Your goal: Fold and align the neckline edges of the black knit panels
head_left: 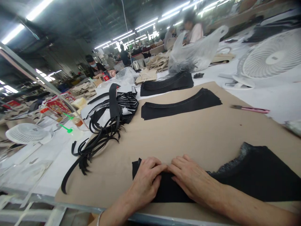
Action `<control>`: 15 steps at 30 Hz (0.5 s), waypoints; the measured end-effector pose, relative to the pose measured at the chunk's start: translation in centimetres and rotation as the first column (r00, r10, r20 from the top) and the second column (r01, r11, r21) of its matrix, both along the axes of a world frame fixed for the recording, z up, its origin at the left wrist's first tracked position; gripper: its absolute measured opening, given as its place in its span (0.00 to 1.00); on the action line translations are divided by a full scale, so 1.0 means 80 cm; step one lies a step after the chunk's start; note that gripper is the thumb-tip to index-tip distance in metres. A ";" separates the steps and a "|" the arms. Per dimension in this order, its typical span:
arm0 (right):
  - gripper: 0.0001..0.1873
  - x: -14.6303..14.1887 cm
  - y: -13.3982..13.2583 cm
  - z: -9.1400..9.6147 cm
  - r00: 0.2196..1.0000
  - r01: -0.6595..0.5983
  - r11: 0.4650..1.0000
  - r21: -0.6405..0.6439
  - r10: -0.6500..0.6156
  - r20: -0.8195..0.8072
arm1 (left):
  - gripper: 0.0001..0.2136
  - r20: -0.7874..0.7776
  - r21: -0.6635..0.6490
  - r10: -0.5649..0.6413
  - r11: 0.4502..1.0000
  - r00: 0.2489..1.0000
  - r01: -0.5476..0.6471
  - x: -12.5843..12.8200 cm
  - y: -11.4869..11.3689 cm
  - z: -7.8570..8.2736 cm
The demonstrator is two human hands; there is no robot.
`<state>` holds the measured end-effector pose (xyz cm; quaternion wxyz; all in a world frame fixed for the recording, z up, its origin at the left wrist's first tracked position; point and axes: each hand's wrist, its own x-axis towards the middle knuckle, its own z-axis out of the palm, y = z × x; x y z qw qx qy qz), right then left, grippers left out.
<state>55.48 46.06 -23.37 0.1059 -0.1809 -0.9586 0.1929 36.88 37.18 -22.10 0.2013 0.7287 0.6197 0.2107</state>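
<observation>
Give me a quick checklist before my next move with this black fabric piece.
1. Both hands on the work: ok; left hand and right hand meet at the black fabric piece's far edge.
2. Edge beneath the fingers aligned: cannot tell; fingers cover it.
3. Curved edge smooth: not ok; it looks crinkled.
4. Pink-handled cutter away from the hands: ok; it lies beyond, to the right.
5. Cutter blade retracted: cannot tell; the tip is blurred.
6. Black strips apart from the piece: ok; they lie left.

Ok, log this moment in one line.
left hand: on black piece | right hand: on same piece | pink-handled tool: lying ahead, unheld
</observation>
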 end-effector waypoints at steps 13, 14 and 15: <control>0.13 0.007 -0.007 -0.004 0.998 -0.052 0.992 0.116 0.055 -0.021 | 0.20 -0.384 0.258 -0.136 0.934 0.913 0.248 0.003 -0.027 -0.022; 0.13 0.008 -0.007 -0.005 0.998 -0.062 0.989 0.136 0.066 -0.021 | 0.22 -0.420 0.278 -0.127 0.925 0.899 0.260 0.001 -0.032 -0.025; 0.13 0.008 -0.008 -0.006 0.997 -0.069 0.986 0.154 0.073 -0.020 | 0.24 -0.451 0.286 -0.113 0.921 0.885 0.264 0.000 -0.036 -0.028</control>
